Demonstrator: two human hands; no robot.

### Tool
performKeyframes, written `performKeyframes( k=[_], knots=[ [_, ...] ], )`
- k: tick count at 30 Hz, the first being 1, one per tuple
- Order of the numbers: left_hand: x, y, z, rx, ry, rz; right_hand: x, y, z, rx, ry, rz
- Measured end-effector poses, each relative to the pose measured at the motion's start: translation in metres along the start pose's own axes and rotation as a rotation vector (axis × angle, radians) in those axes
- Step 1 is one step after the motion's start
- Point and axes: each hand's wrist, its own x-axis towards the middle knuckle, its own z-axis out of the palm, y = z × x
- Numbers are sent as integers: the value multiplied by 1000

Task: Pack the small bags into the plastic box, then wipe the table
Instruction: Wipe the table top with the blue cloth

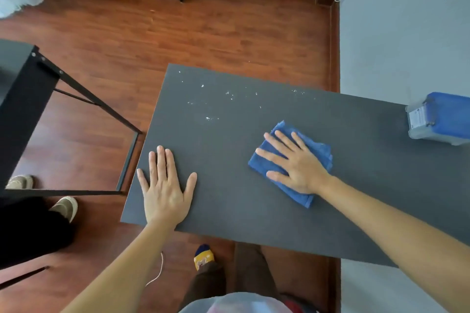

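Right hand (pixel 296 160) presses flat, fingers spread, on a folded blue cloth (pixel 315 152) on the dark grey table (pixel 229 150); white crumbs (pixel 211 99) lie beyond its fingertips; left hand (pixel 165 185) rests flat and splayed, holding nothing, over a wooden floor (pixel 178 33).

The dark grey rectangular table (pixel 229 160) carries a folded blue cloth (pixel 315 155) right of centre, under the flat right hand (pixel 297 160). The left hand (pixel 165 190) lies flat near the table's left edge. White crumbs (pixel 229 95) lie farther back. A lidded blue plastic box (pixel 442 119) sits at the far right.

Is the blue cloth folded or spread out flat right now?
Folded. The blue cloth shows stacked layers at its right edge and sits as a compact pad under the flat right hand on the table.
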Motion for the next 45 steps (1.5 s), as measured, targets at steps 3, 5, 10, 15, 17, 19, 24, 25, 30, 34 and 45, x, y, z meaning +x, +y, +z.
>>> performKeyframes(
  k=[3, 5, 10, 15, 17, 19, 24, 25, 30, 34, 45],
  knots=[
    [-1, 1, -3, 38, -13, -13, 47, 98, -26, 26, 50, 549],
    [-2, 2, -5, 40, -16, -23, 55, 130, -40, 152, 75, 1031],
    [-4, 3, -6, 61, -31, -44, 44, 29, -12, 107, 46, 896],
    [-5, 4, -9, 67, -40, -57, 101, 1, -8, -2, 39, 220],
    [-4, 5, -11, 60, -50, -59, 129, 49, -24, 23, 30, 412],
    [-4, 4, -11, 48, -42, -55, 119, 92, -34, 110, 35, 779],
    [-5, 3, -9, 37, -33, -48, 38, 28, -20, 59, -30, 770],
    [-5, 3, -9, 37, -32, -43, 40, 1, -13, 59, -46, 668],
    [-5, 2, -9, 41, -18, -38, 152, -15, -15, 5, 15, 236],
    [-4, 3, -10, 29, -15, -34, 152, 66, -37, 106, 20, 774],
    [-4, 3, -9, 31, -38, -38, 190, -66, -15, 32, -1, 175]
  ],
)
